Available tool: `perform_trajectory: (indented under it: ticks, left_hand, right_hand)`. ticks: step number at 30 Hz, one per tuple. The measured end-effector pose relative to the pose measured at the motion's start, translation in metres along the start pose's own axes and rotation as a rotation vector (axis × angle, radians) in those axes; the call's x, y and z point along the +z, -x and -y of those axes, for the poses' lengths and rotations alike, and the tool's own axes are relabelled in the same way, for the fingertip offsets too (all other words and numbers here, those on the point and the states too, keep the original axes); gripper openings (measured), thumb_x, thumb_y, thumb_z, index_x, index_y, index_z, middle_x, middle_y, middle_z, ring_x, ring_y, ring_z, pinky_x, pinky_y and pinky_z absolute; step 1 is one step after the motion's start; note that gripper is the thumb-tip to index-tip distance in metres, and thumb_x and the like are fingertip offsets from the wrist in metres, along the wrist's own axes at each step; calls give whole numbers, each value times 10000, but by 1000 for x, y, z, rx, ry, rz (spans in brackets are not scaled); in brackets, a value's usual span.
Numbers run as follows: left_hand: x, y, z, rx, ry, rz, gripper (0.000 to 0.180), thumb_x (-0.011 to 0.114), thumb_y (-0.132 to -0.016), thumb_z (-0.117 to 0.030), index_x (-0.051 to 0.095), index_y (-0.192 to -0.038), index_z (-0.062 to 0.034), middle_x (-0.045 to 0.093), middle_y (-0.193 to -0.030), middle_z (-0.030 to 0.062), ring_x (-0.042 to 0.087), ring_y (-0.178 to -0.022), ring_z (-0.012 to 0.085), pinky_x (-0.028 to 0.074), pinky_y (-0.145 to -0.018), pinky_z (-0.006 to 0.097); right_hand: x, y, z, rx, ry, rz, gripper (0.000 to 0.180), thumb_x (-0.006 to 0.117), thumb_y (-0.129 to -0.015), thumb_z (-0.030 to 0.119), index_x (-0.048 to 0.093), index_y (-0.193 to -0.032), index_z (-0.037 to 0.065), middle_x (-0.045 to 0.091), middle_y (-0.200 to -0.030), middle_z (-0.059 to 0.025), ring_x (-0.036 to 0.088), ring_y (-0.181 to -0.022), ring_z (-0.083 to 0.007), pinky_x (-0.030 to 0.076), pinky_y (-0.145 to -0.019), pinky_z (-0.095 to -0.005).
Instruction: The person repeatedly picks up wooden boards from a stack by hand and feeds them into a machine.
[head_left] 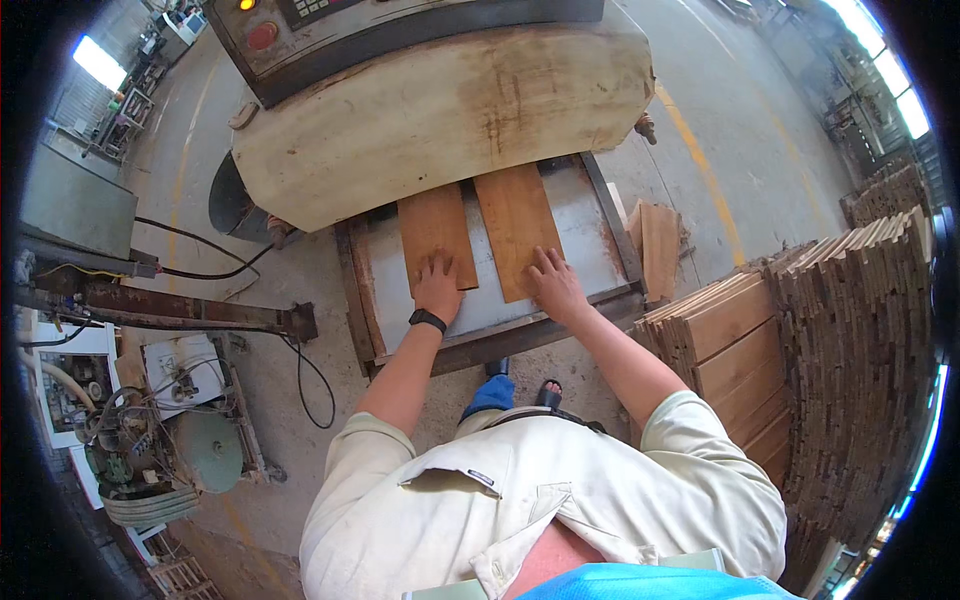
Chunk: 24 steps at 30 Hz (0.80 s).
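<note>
Figure: feeding stage at a wood-working machine. The person stood at the infeed table, a flat grey metal bed framed by rusty angle iron, with two boards lying side by side on it and running toward twelve o'clock under the machine's hood. The left hand lay palm-down on the near end of the left board, fingers spread and flat, gripping nothing; a black wristband sat at the wrist. The right hand rested likewise on the near end of the right board, fingers splayed and pressing down rather than pinching. Both boards were thin, rectangular planks of reddish-brown wood with a smooth face, and their far ends sat at or just under the hood's lip; whether they had entered could not be told. The step in hand appeared to be pushing the pair into the machine. The next move would seem to call for an even, straight push from both palms, keeping the boards parallel and the fingertips short of the hood. The hood was a rounded, cream-painted casing, stained and worn, with a dark control panel above. At three o'clock stood tall stacks of similar planks, edges rough and layered; a few loose offcuts leaned just beside the table.
</note>
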<state>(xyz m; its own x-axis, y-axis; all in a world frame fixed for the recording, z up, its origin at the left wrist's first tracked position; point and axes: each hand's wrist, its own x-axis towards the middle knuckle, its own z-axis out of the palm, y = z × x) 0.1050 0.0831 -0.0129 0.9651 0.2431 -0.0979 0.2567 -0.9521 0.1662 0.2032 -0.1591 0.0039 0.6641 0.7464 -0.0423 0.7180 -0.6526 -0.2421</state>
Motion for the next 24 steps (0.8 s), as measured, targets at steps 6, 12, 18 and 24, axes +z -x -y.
perform_trajectory:
  ticks: [6,12,18,24]
  left_hand:
    - [3,21,-12,5,-23,-10,560,641,-788,-190,479,-1320,-127,295,-1473,116,317,-1321,385,379,-1025,487]
    - [4,0,-17,-63,26,74,408,503,-857,-123,527,-1263,-108,394,-1407,143,372,-1285,407,426,-981,484]
    - [19,-18,-9,19,13,-115,397,527,-864,-163,533,-1257,-114,401,-1406,138,383,-1278,407,449,-955,493]
    - [11,-43,-10,-38,-32,-35,399,555,-867,-183,532,-1260,-120,370,-1434,119,359,-1303,384,437,-977,490]
  right_hand:
    - [15,35,2,-5,64,23,531,705,-734,184,524,-1227,106,319,-1455,-181,314,-1330,-394,351,-1036,-459]
    - [30,3,-20,-85,180,-95,493,630,-783,181,513,-1258,118,311,-1453,-204,304,-1332,-420,344,-1043,-487]
    - [25,-29,-19,-76,162,-2,541,644,-789,199,487,-1296,94,291,-1465,-204,280,-1344,-424,327,-1062,-472]
    - [17,-53,-24,-89,112,-62,431,568,-820,140,520,-1243,75,333,-1426,-236,314,-1312,-448,338,-1029,-514]
